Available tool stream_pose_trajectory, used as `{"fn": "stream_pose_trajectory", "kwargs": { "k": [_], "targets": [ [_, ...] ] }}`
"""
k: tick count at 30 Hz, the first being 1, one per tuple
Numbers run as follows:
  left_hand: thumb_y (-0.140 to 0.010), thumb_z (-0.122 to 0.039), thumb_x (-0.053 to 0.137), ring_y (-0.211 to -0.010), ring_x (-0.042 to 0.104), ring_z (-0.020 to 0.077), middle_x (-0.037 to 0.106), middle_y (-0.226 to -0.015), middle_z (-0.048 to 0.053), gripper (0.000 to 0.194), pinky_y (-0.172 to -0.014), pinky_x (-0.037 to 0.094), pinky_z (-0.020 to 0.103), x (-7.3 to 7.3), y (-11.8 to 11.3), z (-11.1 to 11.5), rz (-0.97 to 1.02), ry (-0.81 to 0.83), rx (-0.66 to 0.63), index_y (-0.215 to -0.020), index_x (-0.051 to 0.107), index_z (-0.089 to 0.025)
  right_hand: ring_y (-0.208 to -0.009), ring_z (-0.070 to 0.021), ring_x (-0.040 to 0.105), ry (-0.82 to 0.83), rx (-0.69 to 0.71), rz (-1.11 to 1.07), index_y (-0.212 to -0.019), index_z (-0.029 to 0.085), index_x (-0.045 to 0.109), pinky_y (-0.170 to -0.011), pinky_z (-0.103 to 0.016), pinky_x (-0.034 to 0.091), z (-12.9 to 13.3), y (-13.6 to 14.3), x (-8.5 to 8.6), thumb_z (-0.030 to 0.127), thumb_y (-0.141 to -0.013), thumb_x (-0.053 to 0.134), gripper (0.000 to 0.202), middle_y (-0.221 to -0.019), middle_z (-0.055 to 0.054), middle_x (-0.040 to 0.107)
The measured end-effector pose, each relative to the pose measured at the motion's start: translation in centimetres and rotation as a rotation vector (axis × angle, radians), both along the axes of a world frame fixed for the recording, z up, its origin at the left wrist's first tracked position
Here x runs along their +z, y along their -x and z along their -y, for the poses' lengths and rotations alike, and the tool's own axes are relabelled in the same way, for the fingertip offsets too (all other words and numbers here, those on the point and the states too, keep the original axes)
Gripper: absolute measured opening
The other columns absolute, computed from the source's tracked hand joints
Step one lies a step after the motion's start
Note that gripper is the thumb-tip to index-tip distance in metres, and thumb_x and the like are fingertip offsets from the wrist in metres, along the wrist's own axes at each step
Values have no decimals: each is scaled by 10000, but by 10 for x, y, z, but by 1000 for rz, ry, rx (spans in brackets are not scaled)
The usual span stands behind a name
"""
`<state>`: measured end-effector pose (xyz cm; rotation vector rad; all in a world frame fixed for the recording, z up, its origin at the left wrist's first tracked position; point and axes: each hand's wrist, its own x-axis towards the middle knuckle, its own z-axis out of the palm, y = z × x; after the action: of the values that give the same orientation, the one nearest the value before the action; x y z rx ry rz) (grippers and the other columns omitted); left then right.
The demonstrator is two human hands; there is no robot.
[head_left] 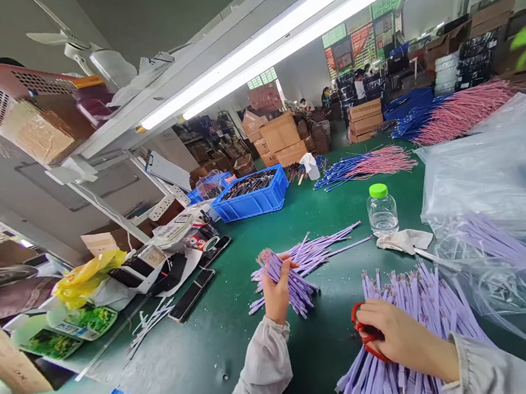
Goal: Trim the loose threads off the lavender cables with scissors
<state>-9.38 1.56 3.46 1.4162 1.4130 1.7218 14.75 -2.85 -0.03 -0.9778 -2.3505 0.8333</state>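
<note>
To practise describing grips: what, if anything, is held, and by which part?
The left hand holds a bundle of purple strips around its body, near the tips. The right hand holds what look like scissors by the red handles.

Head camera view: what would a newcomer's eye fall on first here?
Probably the heap of purple strips at the lower right of the green table, with the right hand over it holding a red-handled tool. Next, the purple bundle in the left hand, near the middle, and the bright tube lights slanting across the top.
</note>
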Motion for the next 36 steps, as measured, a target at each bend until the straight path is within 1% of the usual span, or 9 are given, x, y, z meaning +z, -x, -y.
{"fn": "stream_pose_trajectory", "kwargs": {
  "k": [4, 8, 13, 17, 23, 25, 28, 32, 36],
  "targets": [
    [-795, -450, 653, -594, 562, 103, 585, -705, -3, 335, -587, 467, 230, 8, 1, -3, 218, 11, -84, -950, 585, -161, -745, -149, 489, 1, 3, -11, -666, 190, 431, -687, -255, 376, -2, 0, -2, 45, -690, 472, 153, -749, -8, 569],
    [-741, -336, 732, -405, 318, 2, 452, -612, -60, 333, -383, 260, 117, 25, -3, -10, 556, 414, -374, -985, 590, -158, -720, -137, 485, 1, -7, 13, -653, 188, 437, -669, -242, 369, -5, -2, -2, 56, -669, 499, 146, -730, -2, 553],
    [-766, -193, 684, -424, 409, 24, 501, -619, -17, 167, -389, 350, 128, -6, -29, -20, 718, 848, -543, -905, 618, -128, -668, -123, 467, -16, 26, 76, -608, 185, 395, -616, -226, 343, -11, -8, -1, 113, -714, 519, 179, -662, 11, 516],
    [-719, -85, 676, -599, 597, 107, 580, -667, 33, 136, -624, 550, 252, -33, -46, -20, 737, 853, -538, -845, 623, -85, -637, -117, 458, -23, 59, 114, -590, 184, 398, -588, -222, 329, -13, -12, 3, 123, -716, 521, 186, -631, 15, 501],
    [-740, -108, 662, -473, 488, 51, 528, -610, 3, 169, -421, 398, 133, -34, -56, -13, 848, 836, -545, -909, 661, -93, -666, -138, 509, 31, -14, 95, -663, 187, 498, -626, -251, 394, -9, -17, 2, 286, -813, 569, 193, -718, -9, 556],
    [-746, -125, 656, -505, 520, 72, 535, -612, 10, 151, -480, 458, 166, -34, -62, -10, 858, 839, -531, -892, 660, -91, -721, -154, 546, 45, -62, 4, -736, 189, 547, -672, -269, 432, -10, -19, 2, 334, -857, 539, 188, -776, -25, 583],
    [-740, -110, 631, -567, 566, 110, 553, -597, 21, 159, -616, 528, 246, -37, -74, -6, 823, 831, -508, -893, 659, -78, -819, -177, 587, 24, -182, -183, -896, 189, 602, -755, -298, 476, -16, -22, 3, 396, -895, 500, 231, -880, -53, 609],
    [-695, -171, 690, -452, 471, 89, 530, -533, 2, 101, -474, 420, 216, -39, -84, -2, 654, 801, -423, -757, 638, -109, -837, -192, 610, -5, -379, -312, -1150, 193, 591, -802, -329, 502, -24, -28, 2, 466, -856, 560, 402, -907, -54, 624],
    [-614, -214, 749, -427, 431, 81, 490, -508, -26, 198, -432, 338, 212, -39, -88, -1, 610, 819, -386, -675, 581, -129, -828, -199, 634, 58, -535, -319, -1154, 194, 624, -802, -341, 513, -28, -32, -5, 469, -854, 556, 412, -945, -70, 670]
  ]
}}
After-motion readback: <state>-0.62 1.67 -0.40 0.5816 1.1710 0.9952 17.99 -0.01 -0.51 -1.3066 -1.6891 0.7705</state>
